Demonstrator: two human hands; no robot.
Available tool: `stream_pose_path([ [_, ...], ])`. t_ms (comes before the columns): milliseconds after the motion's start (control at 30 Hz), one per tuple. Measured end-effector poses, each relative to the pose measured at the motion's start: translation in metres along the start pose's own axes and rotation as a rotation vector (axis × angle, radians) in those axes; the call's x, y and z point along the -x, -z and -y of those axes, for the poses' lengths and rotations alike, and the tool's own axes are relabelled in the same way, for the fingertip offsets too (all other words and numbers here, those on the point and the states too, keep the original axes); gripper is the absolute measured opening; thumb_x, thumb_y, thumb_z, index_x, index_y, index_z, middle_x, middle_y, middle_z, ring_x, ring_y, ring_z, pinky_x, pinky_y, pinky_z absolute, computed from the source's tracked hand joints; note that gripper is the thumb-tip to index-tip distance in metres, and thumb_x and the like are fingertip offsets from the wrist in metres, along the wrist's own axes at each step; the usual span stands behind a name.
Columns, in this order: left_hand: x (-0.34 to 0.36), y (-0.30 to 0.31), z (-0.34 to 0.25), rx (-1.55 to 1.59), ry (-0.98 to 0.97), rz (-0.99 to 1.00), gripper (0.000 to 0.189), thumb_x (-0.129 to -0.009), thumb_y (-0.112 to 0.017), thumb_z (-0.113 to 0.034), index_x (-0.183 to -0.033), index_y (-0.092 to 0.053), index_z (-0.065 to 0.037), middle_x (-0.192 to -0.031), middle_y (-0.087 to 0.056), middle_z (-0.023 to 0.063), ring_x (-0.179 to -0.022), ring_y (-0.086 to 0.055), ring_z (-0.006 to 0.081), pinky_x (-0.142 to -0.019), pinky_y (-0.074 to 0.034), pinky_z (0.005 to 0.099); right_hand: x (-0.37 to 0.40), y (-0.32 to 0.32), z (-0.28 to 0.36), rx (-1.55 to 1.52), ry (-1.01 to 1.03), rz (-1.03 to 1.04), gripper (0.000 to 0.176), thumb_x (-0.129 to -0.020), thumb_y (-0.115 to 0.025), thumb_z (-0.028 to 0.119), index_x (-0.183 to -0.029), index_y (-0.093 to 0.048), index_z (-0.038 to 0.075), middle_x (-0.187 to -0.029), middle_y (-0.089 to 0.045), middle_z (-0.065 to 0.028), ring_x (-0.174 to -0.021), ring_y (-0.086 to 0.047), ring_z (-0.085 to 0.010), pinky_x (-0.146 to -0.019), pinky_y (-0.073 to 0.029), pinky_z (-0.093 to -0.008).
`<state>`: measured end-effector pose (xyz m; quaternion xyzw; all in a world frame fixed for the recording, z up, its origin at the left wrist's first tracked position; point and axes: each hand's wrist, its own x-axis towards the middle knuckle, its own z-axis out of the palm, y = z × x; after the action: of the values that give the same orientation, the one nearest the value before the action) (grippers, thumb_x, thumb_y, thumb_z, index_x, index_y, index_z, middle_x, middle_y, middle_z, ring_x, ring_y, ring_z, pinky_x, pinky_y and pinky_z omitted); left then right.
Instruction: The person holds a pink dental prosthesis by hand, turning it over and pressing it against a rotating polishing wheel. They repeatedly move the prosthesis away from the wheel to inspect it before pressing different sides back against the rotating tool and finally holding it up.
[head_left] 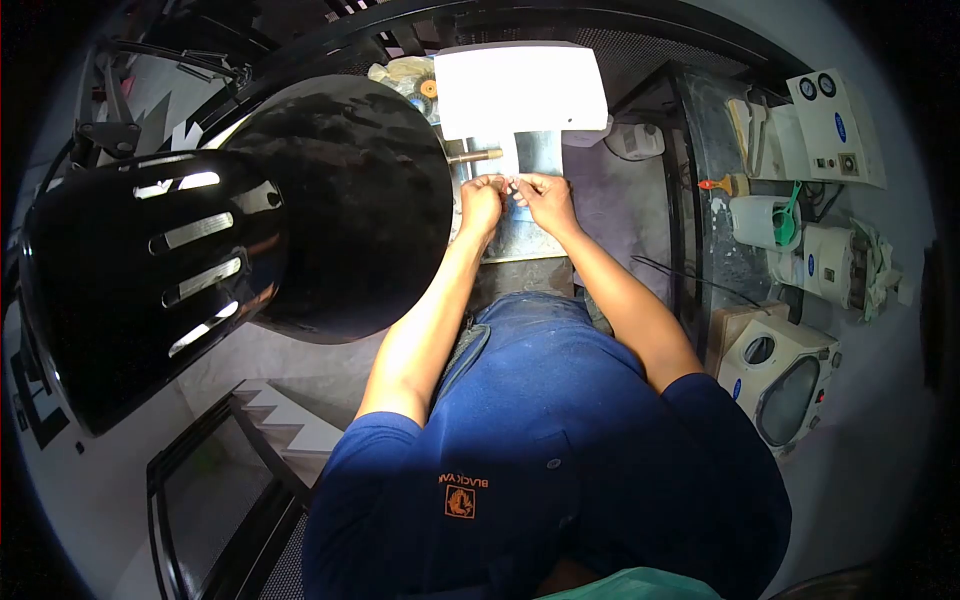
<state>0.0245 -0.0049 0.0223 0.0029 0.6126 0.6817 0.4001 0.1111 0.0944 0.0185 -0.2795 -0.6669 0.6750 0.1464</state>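
Both hands meet at the lit work surface [530,243], just below a white panel [520,88]. My left hand [483,203] is closed, its fingertips pinched round something too small to make out. Close beside it, my right hand [546,203] is also closed in a pinch, with a small pale or reddish bit at its fingertips that I cannot identify. The fingertips of the two hands nearly touch. Just above my left hand, a brown pointed rod [478,156] sticks out to the right from behind the black lamp shade.
A big black lamp shade [350,210] fills the left side, near my left forearm. On the right bench stand a white container [765,222] with a green scoop, a brush [738,184], a machine with gauges [835,125] and a box with a window [785,385].
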Motion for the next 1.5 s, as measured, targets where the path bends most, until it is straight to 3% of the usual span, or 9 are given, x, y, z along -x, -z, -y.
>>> stream_pose_path([
  [267,-0.029,-0.004,-0.009,0.007,0.212,-0.126,0.017,-0.075,-0.044,0.0,-0.067,-0.059,0.004,-0.058,-0.052,0.0076,-0.045,-0.043,0.0131,-0.037,-0.033,0.0271,-0.02,-0.003,-0.02,0.042,-0.082,-0.031,0.015,-0.087,-0.055,0.005,-0.084,-0.062,-0.008,-0.076,-0.066,-0.0104,-0.061,-0.062,-0.0123,-0.054,-0.052,-0.0248],
  [533,-0.033,-0.001,-0.01,0.1,0.31,-0.074,0.016,-0.077,-0.039,0.002,-0.074,-0.054,0.005,-0.063,-0.051,0.0104,-0.044,-0.037,0.0115,-0.038,-0.028,0.0254,-0.022,-0.002,-0.022,-0.034,-0.119,-0.053,0.014,-0.086,-0.055,0.003,-0.087,-0.061,-0.009,-0.076,-0.065,-0.0106,-0.062,-0.062,-0.0143,-0.053,-0.052,-0.0256],
  [733,-0.027,0.002,-0.008,0.106,0.275,-0.024,0.019,-0.077,-0.036,0.003,-0.075,-0.054,0.006,-0.064,-0.051,0.0109,-0.044,-0.037,0.0115,-0.038,-0.027,0.0256,-0.015,0.002,-0.015,0.049,-0.074,0.009,0.013,-0.086,-0.055,0.003,-0.087,-0.062,-0.008,-0.076,-0.065,-0.0098,-0.063,-0.063,-0.0126,-0.053,-0.051,-0.0245],
  [933,-0.031,-0.004,-0.006,0.061,0.271,-0.105,0.02,-0.077,-0.037,0.001,-0.075,-0.057,0.006,-0.061,-0.052,0.0089,-0.045,-0.04,0.0116,-0.038,-0.029,0.0261,-0.021,0.0,-0.019,0.014,-0.084,-0.029,0.013,-0.086,-0.056,0.003,-0.087,-0.063,-0.007,-0.076,-0.065,-0.0098,-0.062,-0.062,-0.0122,-0.053,-0.051,-0.0239],
  [1200,-0.015,-0.001,-0.009,-0.034,0.148,-0.064,0.019,-0.076,-0.043,-0.003,-0.068,-0.06,0.0,-0.058,-0.052,0.0069,-0.046,-0.043,0.0117,-0.039,-0.031,0.0265,-0.012,-0.002,-0.019,-0.028,-0.051,0.01,0.014,-0.087,-0.056,0.005,-0.09,-0.064,-0.006,-0.075,-0.065,-0.0078,-0.062,-0.061,-0.0117,-0.053,-0.05,-0.0238],
  [1400,-0.027,-0.008,-0.007,0.034,0.229,-0.156,0.019,-0.075,-0.043,0.0,-0.062,-0.057,0.001,-0.055,-0.051,0.0079,-0.043,-0.042,0.0132,-0.037,-0.029,0.027,-0.023,0.001,-0.026,-0.01,-0.106,-0.027,0.013,-0.087,-0.056,0.005,-0.086,-0.063,-0.006,-0.074,-0.065,-0.0083,-0.06,-0.061,-0.0118,-0.054,-0.051,-0.0245],
  [1500,-0.019,-0.003,-0.005,0.088,0.188,-0.072,0.019,-0.076,-0.041,0.0,-0.066,-0.057,0.001,-0.056,-0.051,0.0069,-0.044,-0.042,0.0122,-0.038,-0.031,0.0266,-0.017,0.001,-0.02,0.022,-0.088,-0.004,0.014,-0.087,-0.055,0.005,-0.089,-0.064,-0.006,-0.075,-0.066,-0.008,-0.062,-0.061,-0.0106,-0.055,-0.051,-0.0246],
])
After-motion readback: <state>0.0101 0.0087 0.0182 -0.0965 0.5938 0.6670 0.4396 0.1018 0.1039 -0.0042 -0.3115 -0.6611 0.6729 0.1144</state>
